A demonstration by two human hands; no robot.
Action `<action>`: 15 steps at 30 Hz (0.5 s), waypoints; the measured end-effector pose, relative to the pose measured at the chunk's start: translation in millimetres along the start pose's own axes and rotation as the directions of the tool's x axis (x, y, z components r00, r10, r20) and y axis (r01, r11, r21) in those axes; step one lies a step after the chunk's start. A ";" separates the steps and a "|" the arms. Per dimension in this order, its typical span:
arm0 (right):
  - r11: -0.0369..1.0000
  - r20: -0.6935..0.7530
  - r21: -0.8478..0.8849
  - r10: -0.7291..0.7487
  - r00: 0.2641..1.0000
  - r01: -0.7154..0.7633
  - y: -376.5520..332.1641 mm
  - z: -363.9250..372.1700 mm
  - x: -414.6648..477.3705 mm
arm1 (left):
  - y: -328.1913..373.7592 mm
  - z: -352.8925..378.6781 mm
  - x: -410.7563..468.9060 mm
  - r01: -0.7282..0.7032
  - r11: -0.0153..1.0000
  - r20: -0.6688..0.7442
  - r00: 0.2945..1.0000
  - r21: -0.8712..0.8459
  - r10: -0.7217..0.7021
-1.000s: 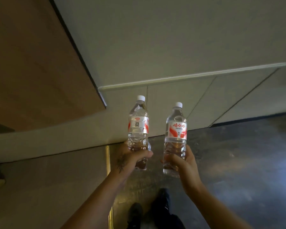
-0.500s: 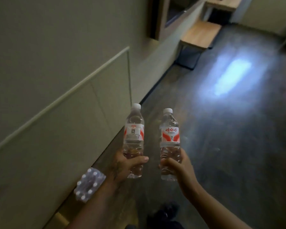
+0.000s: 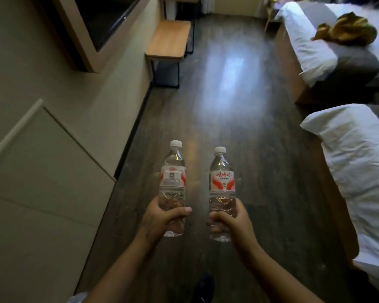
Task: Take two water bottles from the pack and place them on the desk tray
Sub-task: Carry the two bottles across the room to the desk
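I hold two clear water bottles upright in front of me, each with a white cap and a red-and-white label. My left hand [image 3: 160, 219] grips the lower part of the left bottle [image 3: 173, 178]. My right hand [image 3: 232, 224] grips the lower part of the right bottle [image 3: 222, 182]. Both bottles hang above the dark wood floor, a hand's width apart. A corner of the bottle pack [image 3: 78, 298] shows at the bottom edge by my left arm. No desk tray is in view.
A beige panelled wall [image 3: 42, 171] runs along the left. A wooden bench [image 3: 170, 39] stands ahead by the wall, under a framed dark screen [image 3: 101, 20]. Two beds with white linen [image 3: 359, 171] line the right side. The dark floor aisle [image 3: 228, 95] runs between them.
The view has swung right, from the wall to the room's aisle, bringing the bench and beds into sight. Both hands keep the bottles upright in the same grip.
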State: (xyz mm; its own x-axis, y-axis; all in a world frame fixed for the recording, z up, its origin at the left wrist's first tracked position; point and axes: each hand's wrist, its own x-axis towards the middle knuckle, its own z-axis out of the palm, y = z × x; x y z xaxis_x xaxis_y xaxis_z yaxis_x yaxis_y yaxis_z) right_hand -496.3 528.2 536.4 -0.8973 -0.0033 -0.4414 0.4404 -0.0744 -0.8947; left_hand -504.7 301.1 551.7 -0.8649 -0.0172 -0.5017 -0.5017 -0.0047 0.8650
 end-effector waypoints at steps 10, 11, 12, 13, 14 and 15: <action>0.999 -0.045 0.053 0.007 0.999 -0.005 -66.5 -38.0 147.2 | 87.2 34.8 141.6 0.005 1.000 -0.032 0.999 -0.006 -0.005; 0.999 -0.054 0.044 0.007 0.999 -0.004 -73.6 -37.3 167.2 | 95.9 34.5 160.8 0.008 1.000 -0.034 0.999 -0.012 -0.009; 0.999 -0.063 0.036 0.005 0.998 -0.003 -81.0 -36.2 188.9 | 104.5 33.9 181.7 0.012 1.000 -0.035 0.999 -0.021 -0.013; 1.000 -0.070 0.031 -0.002 0.998 0.004 -88.7 -34.7 212.1 | 114.3 33.4 204.3 0.017 0.999 -0.035 0.999 -0.032 -0.018; 0.999 -0.078 0.031 -0.010 0.997 0.012 -97.3 -32.4 236.1 | 125.6 32.6 227.9 0.020 0.999 -0.032 0.999 -0.041 -0.022; 0.999 -0.087 0.032 -0.013 0.996 0.015 -106.9 -29.4 260.3 | 137.6 31.2 252.5 0.023 0.999 -0.026 0.999 -0.044 -0.024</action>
State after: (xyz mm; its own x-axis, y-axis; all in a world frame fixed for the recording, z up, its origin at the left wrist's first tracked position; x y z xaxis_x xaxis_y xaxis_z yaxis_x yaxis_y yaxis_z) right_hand -776.0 564.5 515.1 -0.8968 0.0839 -0.4343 0.4253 -0.1066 -0.8988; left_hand -792.6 327.3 543.9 -0.8518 -0.0426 -0.5222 -0.5202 -0.0492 0.8526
